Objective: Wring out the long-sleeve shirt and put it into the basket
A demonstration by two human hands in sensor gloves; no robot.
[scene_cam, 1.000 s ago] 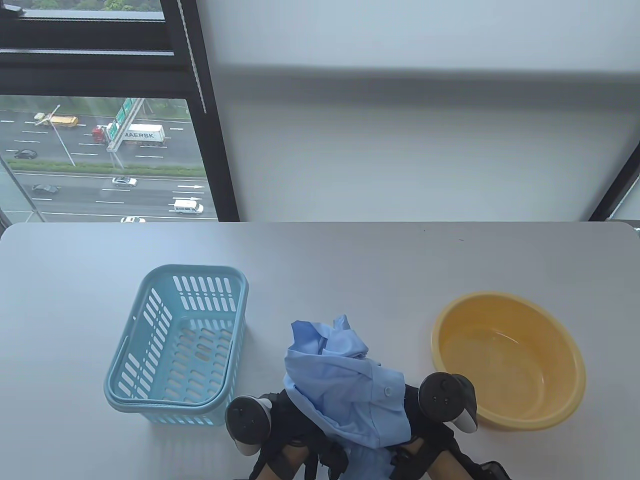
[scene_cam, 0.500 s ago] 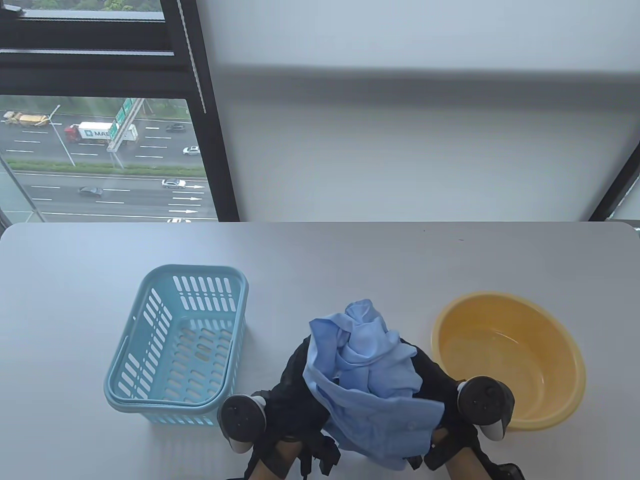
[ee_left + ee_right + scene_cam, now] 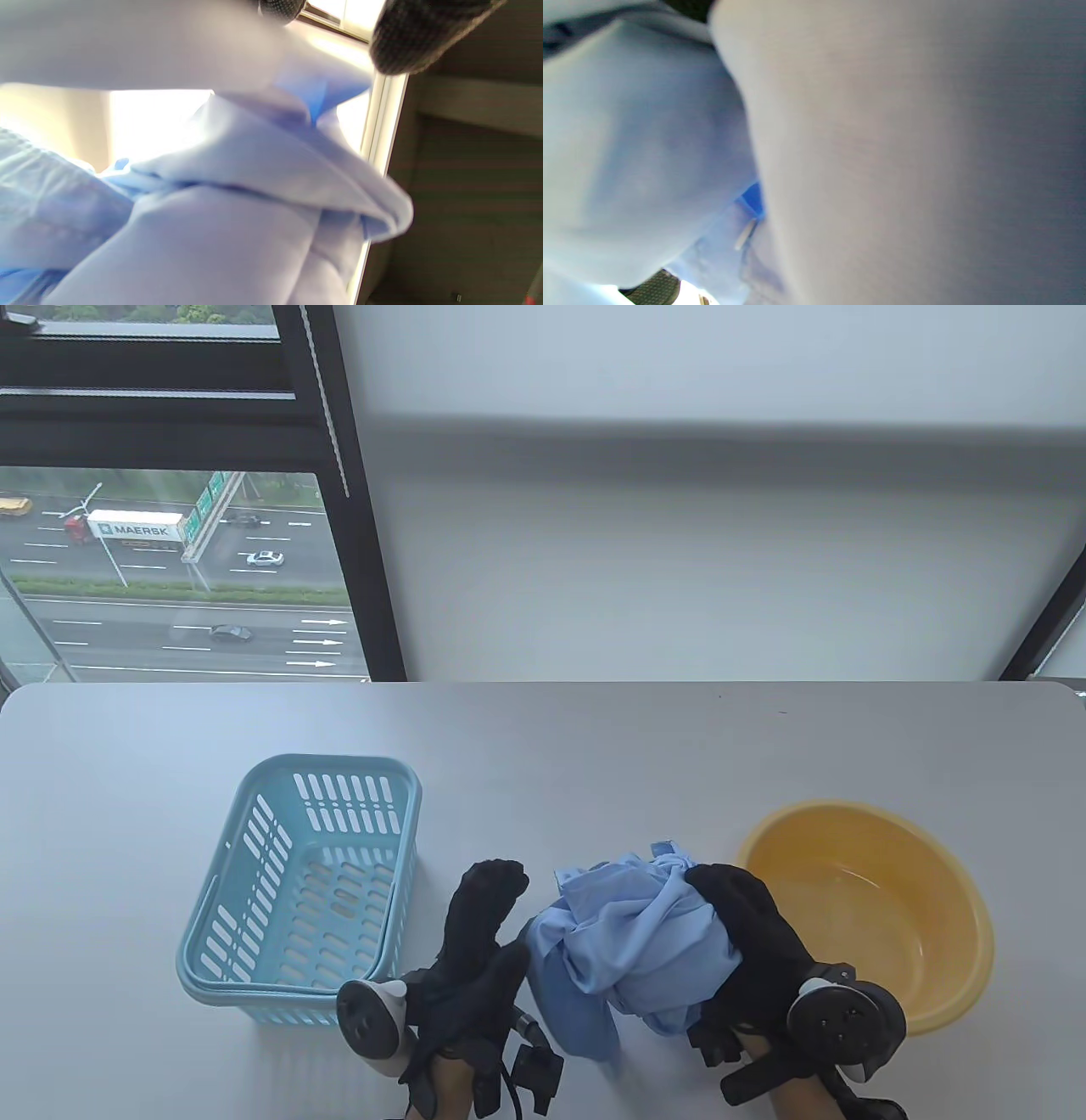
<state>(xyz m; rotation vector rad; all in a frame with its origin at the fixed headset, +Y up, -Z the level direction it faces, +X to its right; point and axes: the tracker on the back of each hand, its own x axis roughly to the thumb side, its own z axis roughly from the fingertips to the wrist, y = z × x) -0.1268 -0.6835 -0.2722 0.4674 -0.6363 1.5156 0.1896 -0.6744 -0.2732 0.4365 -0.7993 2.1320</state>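
The bunched shirt point(image 3: 632, 937) sits in the right hand point(image 3: 751, 937), fingers curled round it — the left hand point(image 3: 475, 950) beside it, fingers straight, nearer the basket point(image 3: 301, 891).

Soft window daylight; both wrist views blurred.

One light-blue shirt point(image 3: 632, 950), bunched — one pale blue slotted basket point(image 3: 254, 848), one yellow basin point(image 3: 942, 899), all on one table point(image 3: 594, 746). Two gloved hands — left hand point(image 3: 475, 950), right hand point(image 3: 755, 942) — with two trackers.
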